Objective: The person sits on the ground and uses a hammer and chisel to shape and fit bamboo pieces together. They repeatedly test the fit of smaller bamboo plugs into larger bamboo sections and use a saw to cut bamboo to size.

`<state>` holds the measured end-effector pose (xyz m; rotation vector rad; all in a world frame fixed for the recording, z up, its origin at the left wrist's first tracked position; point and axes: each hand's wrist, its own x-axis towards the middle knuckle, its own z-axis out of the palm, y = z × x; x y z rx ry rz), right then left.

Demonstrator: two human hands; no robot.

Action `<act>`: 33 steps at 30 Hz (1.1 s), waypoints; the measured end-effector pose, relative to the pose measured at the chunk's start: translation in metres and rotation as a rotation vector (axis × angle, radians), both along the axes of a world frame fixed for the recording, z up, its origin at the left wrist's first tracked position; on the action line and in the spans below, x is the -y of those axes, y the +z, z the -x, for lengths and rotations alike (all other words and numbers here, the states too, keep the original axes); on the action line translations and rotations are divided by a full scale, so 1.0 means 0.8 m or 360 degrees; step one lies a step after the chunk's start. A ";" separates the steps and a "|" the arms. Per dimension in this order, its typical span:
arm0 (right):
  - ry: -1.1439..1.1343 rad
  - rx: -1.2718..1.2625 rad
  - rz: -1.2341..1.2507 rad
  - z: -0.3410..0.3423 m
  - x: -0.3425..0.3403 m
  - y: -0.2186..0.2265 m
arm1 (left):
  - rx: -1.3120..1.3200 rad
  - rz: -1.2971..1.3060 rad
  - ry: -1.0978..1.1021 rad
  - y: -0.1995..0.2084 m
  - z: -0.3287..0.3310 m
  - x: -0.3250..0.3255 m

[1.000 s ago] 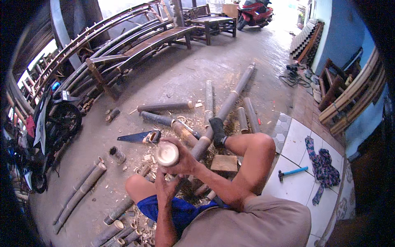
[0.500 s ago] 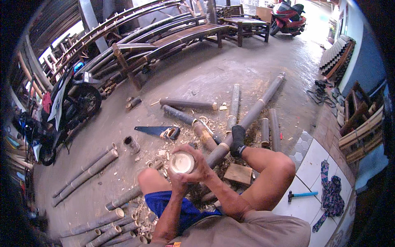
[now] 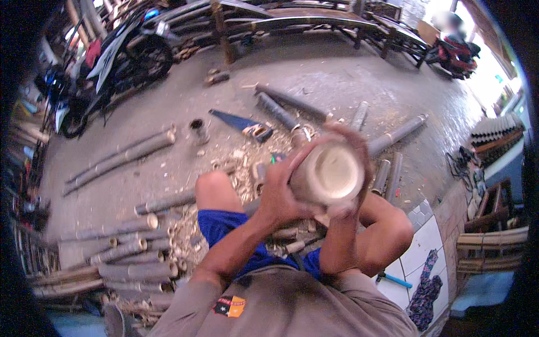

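Ahead of the person's blue shorts (image 3: 222, 224), the left hand (image 3: 279, 194) and right hand (image 3: 366, 167) hold a bamboo section (image 3: 332, 173) aloft, fingers wrapped around its sides, its pale round end facing up. Wood shavings (image 3: 242, 154) litter the floor (image 3: 185, 101) near a blue-bladed handsaw (image 3: 238, 123) and an upright hollow bamboo piece (image 3: 199, 133). Near the right edge of the white tiles (image 3: 422, 236) lies a crumpled patterned cloth (image 3: 425, 297).

Left fingers (image 3: 296, 157) and right fingers (image 3: 356, 139) clasp a bamboo piece (image 3: 332, 171), a saw (image 3: 241, 124) lying on the floor (image 3: 281, 67) beyond.
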<state>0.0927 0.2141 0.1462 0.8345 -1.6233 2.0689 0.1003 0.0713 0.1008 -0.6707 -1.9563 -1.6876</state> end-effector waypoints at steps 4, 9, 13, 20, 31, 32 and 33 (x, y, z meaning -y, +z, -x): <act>-0.0229 -0.0104 -0.0259 -0.017 0.017 -0.043 | 0.0231 -0.0810 0.0006 0.021 -0.012 0.038; -0.0373 0.0257 -0.1631 -0.083 0.009 -0.152 | 0.0240 -0.1336 0.0053 0.061 -0.038 0.137; -0.0082 0.0711 -0.1412 -0.153 -0.008 -0.197 | 0.0488 -0.1419 0.0390 0.035 -0.045 0.165; -0.0135 0.1410 -0.0461 -0.207 -0.118 -0.148 | 0.0516 -0.0588 0.0824 -0.076 -0.090 0.236; -0.1006 0.1504 0.0016 -0.237 -0.346 -0.118 | 0.1564 -0.1019 0.1263 -0.326 -0.210 0.306; -0.1113 0.1450 0.0137 -0.246 -0.349 -0.147 | 0.1578 -0.0930 0.1184 -0.343 -0.199 0.294; -0.1252 0.1514 0.0044 -0.247 -0.350 -0.171 | 0.1578 -0.0847 0.1135 -0.353 -0.192 0.290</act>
